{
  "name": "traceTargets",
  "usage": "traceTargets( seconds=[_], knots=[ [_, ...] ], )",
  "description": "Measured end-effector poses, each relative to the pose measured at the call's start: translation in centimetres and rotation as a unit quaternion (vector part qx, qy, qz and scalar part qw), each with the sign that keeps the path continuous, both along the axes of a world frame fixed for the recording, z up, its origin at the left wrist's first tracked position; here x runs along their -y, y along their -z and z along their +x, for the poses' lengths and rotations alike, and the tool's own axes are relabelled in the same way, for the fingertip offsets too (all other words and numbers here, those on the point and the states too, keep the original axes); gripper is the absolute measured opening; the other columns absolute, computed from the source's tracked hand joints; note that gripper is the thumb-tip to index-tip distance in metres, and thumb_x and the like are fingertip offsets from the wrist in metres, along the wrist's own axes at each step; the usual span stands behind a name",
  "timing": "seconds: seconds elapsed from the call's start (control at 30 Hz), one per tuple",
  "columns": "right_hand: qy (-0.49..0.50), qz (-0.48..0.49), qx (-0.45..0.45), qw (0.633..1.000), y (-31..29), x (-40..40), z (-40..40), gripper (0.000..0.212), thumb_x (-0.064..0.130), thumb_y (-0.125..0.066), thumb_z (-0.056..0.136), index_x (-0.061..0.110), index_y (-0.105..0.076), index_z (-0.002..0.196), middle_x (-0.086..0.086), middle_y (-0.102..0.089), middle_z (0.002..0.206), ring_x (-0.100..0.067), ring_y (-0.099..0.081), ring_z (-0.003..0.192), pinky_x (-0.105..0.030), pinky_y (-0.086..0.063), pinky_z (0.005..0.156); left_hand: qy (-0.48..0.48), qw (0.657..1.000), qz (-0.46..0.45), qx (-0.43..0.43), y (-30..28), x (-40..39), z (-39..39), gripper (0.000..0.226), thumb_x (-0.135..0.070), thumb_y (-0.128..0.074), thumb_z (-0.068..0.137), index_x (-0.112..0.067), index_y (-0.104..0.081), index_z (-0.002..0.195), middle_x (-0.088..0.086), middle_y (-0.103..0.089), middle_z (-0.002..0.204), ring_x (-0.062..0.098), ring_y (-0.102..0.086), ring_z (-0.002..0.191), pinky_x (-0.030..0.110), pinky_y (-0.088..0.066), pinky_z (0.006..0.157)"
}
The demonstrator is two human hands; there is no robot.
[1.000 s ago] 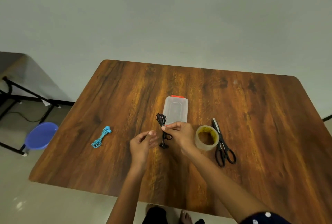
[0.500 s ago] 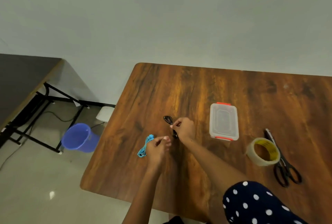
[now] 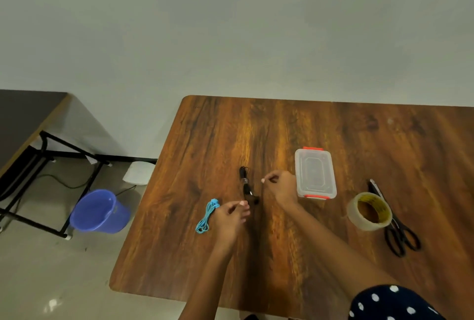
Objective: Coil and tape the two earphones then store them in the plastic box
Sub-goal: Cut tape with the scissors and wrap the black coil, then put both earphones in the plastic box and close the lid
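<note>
Black earphone (image 3: 245,184) lay on table (image 3: 333,129); both hands' grips held nothing, blue earphone (image 3: 206,216) at left hand's (image 3: 229,218) nine o'clock, right hand (image 3: 281,187).

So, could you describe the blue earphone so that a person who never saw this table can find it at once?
Start from the brown wooden table and go to its near left part, just left of the person's left hand. There the blue earphone lies as a thin, long coiled bundle. Its bright light-blue colour sets it apart from the black earphone lying a little farther back, to its right.
</note>
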State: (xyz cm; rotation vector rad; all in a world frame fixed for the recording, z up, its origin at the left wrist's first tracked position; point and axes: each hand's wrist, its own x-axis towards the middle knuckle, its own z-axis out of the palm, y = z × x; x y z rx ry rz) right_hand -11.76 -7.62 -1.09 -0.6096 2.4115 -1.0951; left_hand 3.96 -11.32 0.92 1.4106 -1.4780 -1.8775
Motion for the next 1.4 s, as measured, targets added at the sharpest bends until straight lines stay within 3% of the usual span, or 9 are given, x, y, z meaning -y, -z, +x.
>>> traceTargets(
  seconds=[0.17, 0.37, 0.53, 0.77, 0.87, 1.03, 1.17, 1.27, 1.4],
  knots=[
    [0.026, 0.030, -0.077, 0.996, 0.3, -4.8, -2.9, 0.017, 0.017, -0.063, 0.090, 0.009, -0.066, 0.105, -0.007, -0.068, 0.107, -0.022, -0.064, 0.097, -0.033, -0.050, 0.096, 0.020, 1.000, 0.007, -0.011, -0.3, -2.3, -1.9, 0.014, -0.013, -0.057, 0.093, -0.008, -0.069, 0.096, 0.006, -0.073, 0.089, 0.018, -0.070, 0.084, 0.027, -0.055, 0.074],
    [-0.121, 0.178, -0.174, 0.961, 2.0, -8.8, -4.5, 0.043, 0.021, -0.057, 0.093, 0.013, -0.047, 0.134, -0.008, -0.045, 0.143, -0.025, -0.044, 0.129, -0.036, -0.036, 0.109, 0.045, 0.999, 0.011, -0.010, -0.5, -5.2, -3.2, 0.014, -0.013, -0.057, 0.093, -0.010, -0.070, 0.093, 0.008, -0.073, 0.090, 0.019, -0.070, 0.085, 0.029, -0.055, 0.077],
    [-0.202, 0.155, -0.192, 0.948, 2.1, -12.9, -3.5, 0.042, 0.013, -0.056, 0.092, 0.017, -0.048, 0.133, -0.002, -0.042, 0.146, -0.023, -0.039, 0.135, -0.037, -0.033, 0.112, 0.059, 0.998, -0.009, 0.000, -0.4, -6.4, -3.1, 0.016, -0.014, -0.056, 0.094, -0.006, -0.070, 0.097, 0.011, -0.072, 0.092, 0.022, -0.069, 0.089, 0.035, -0.054, 0.083],
    [-0.344, 0.038, -0.261, 0.901, 0.9, -21.8, -1.9, 0.032, -0.006, -0.070, 0.076, 0.015, -0.072, 0.099, -0.004, -0.063, 0.127, -0.021, -0.055, 0.122, -0.036, -0.047, 0.103, 0.049, 0.990, -0.115, 0.071, -0.3, -7.5, -2.9, 0.028, -0.014, -0.065, 0.088, -0.002, -0.065, 0.113, 0.011, -0.066, 0.113, 0.024, -0.060, 0.106, 0.039, -0.049, 0.095],
    [-0.246, -0.020, -0.249, 0.936, 1.3, -23.7, -0.9, 0.034, -0.014, -0.069, 0.072, 0.009, -0.072, 0.097, -0.008, -0.065, 0.118, -0.020, -0.061, 0.111, -0.023, -0.047, 0.096, 0.060, 0.983, -0.140, 0.099, -0.1, -8.1, -2.8, 0.046, -0.019, -0.067, 0.086, -0.003, -0.055, 0.128, 0.011, -0.057, 0.131, 0.025, -0.053, 0.121, 0.042, -0.045, 0.102],
    [-0.015, -0.031, -0.073, 0.997, 2.2, -22.8, 0.6, 0.013, 0.012, -0.065, 0.087, 0.015, -0.061, 0.099, 0.003, -0.063, 0.099, -0.005, -0.059, 0.089, -0.012, -0.046, 0.074, 0.136, 0.971, -0.161, 0.113, 0.1, -8.6, -3.4, 0.046, -0.015, -0.061, 0.090, 0.000, -0.050, 0.133, 0.013, -0.053, 0.137, 0.026, -0.051, 0.125, 0.044, -0.044, 0.104],
    [0.053, -0.054, -0.002, 0.997, 2.3, -21.2, 0.8, 0.019, 0.009, -0.069, 0.083, 0.023, -0.058, 0.090, 0.009, -0.063, 0.087, -0.002, -0.059, 0.080, -0.006, -0.044, 0.063, 0.127, 0.963, -0.181, 0.152, 0.4, -8.3, -3.1, 0.033, -0.016, -0.064, 0.088, -0.001, -0.064, 0.117, 0.013, -0.067, 0.116, 0.021, -0.063, 0.103, 0.037, -0.054, 0.089],
    [0.085, -0.072, 0.040, 0.993, 2.7, -21.1, 0.8, 0.021, 0.006, -0.073, 0.080, 0.022, -0.061, 0.087, 0.012, -0.065, 0.083, -0.001, -0.062, 0.080, -0.010, -0.049, 0.069, 0.097, 0.958, -0.193, 0.187, 0.9, -8.3, -2.0, 0.019, -0.013, -0.067, 0.086, -0.003, -0.070, 0.102, 0.011, -0.070, 0.104, 0.013, -0.060, 0.087, 0.018, -0.049, 0.072],
    [0.177, -0.116, 0.203, 0.956, 3.5, -21.4, 0.5, 0.015, 0.007, -0.076, 0.077, 0.010, -0.069, 0.090, -0.004, -0.070, 0.090, -0.017, -0.069, 0.083, -0.025, -0.058, 0.065, 0.088, 0.964, -0.161, 0.190, 1.9, -8.1, -0.5, 0.014, -0.013, -0.069, 0.084, -0.004, -0.072, 0.095, 0.011, -0.072, 0.096, 0.020, -0.065, 0.083, 0.037, -0.056, 0.082]
  ],
)
